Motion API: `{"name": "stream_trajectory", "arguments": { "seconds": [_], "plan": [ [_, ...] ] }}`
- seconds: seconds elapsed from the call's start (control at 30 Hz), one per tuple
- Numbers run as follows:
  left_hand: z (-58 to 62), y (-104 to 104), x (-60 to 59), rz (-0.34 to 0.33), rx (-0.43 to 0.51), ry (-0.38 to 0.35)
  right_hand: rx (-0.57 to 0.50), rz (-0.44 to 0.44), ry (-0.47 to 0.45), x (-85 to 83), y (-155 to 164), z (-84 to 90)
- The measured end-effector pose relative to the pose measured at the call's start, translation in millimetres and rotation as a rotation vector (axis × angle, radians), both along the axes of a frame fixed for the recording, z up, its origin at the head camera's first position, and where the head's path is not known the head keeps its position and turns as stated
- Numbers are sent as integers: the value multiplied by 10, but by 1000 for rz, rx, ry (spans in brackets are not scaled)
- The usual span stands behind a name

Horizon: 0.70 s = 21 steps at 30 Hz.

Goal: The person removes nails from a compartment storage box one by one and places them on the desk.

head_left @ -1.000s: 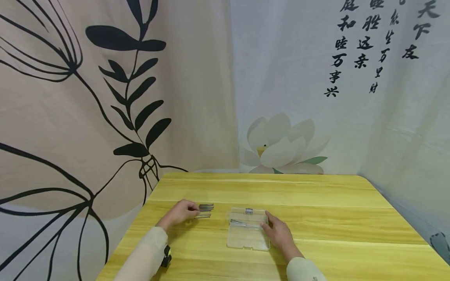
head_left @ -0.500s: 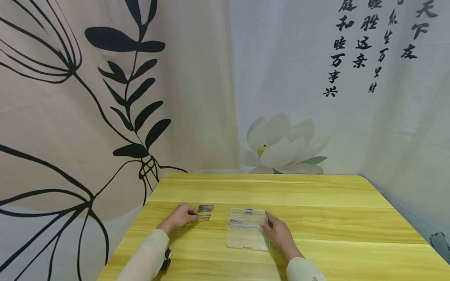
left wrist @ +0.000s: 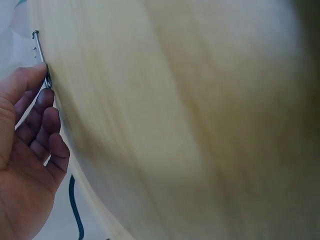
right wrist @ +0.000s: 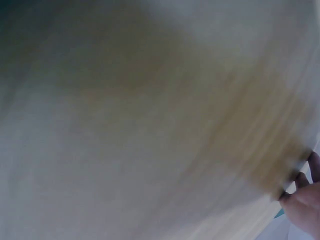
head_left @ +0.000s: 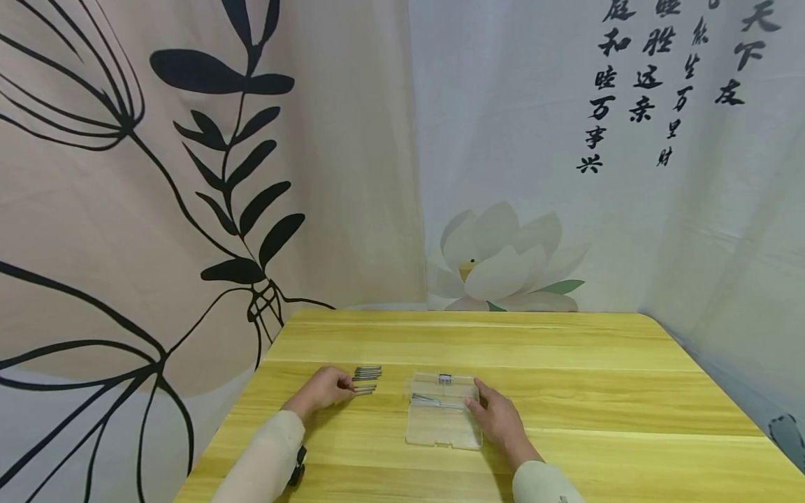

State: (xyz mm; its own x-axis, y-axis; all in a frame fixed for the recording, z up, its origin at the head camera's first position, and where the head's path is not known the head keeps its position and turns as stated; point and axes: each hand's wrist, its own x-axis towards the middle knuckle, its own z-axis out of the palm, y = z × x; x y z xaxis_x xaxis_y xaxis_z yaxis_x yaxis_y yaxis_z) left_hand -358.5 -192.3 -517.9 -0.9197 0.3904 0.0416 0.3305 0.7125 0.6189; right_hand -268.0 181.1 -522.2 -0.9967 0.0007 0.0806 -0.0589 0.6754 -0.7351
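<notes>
On the left of the table, my left hand [head_left: 328, 388] pinches a thin metal rod [left wrist: 40, 47] between thumb and index finger; the left wrist view shows its far end past the fingertips. Several similar rods [head_left: 367, 372] lie side by side just beyond that hand. My right hand [head_left: 497, 412] grips the right edge of a clear plastic box [head_left: 443, 426], its lid opened flat. A few slender silvery pieces [head_left: 428, 400] lie across the box's middle, and a small label [head_left: 445, 379] shows near its far edge. In the right wrist view the box is mostly blurred.
The wood-grain table [head_left: 604, 391] extends well to the right and behind the box. A printed curtain [head_left: 352, 175] with plant motifs and writing hangs along its far edge. A small black device [head_left: 298, 467] sits on the left sleeve.
My left hand has shifted slightly toward me, and the rods nearest its fingertips have moved a little with it. My right hand and the box stay in place.
</notes>
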Motion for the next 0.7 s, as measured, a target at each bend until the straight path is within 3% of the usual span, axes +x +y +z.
{"name": "stream_trajectory", "arguments": {
  "seconds": [0.37,0.7],
  "plan": [
    [112,0,34,20,1,15,14,8,11,-14,9,-24],
    [224,163,22,-34,35,25,7,9,20,-21,-1,-32]
  ]
}}
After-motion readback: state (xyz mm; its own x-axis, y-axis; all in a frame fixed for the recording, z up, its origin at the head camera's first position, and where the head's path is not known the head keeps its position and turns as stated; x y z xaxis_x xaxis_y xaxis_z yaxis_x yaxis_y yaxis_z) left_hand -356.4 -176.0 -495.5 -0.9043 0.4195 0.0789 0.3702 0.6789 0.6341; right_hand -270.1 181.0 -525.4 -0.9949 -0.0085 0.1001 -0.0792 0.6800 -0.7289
